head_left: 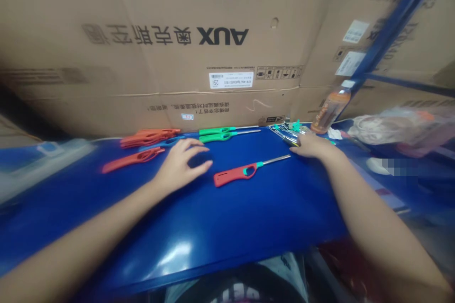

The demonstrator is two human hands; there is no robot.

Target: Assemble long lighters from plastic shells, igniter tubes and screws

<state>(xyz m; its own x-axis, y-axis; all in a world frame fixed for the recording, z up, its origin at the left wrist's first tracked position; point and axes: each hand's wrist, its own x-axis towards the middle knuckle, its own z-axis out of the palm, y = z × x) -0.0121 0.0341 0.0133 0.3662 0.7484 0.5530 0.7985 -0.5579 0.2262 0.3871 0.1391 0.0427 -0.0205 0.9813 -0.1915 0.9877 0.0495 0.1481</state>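
Lying on the blue counter point(249, 225): a red lighter point(232, 176) with metal nozzle. Just left of the red lighter, left hand point(180, 158) released, fingers spread. Beyond its nozzle tip, right hand point(311, 146) at metal rods point(295, 127) with teal ends; cannot tell whether grasping. Farther left, red lighter bodies point(140, 137). Behind the red lighter, green lighters point(212, 138), then a printed carton point(170, 68).

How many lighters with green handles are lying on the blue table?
2. The rear green lighter lies nearest the cardboard box; the front green lighter lies just before it, near the left hand.
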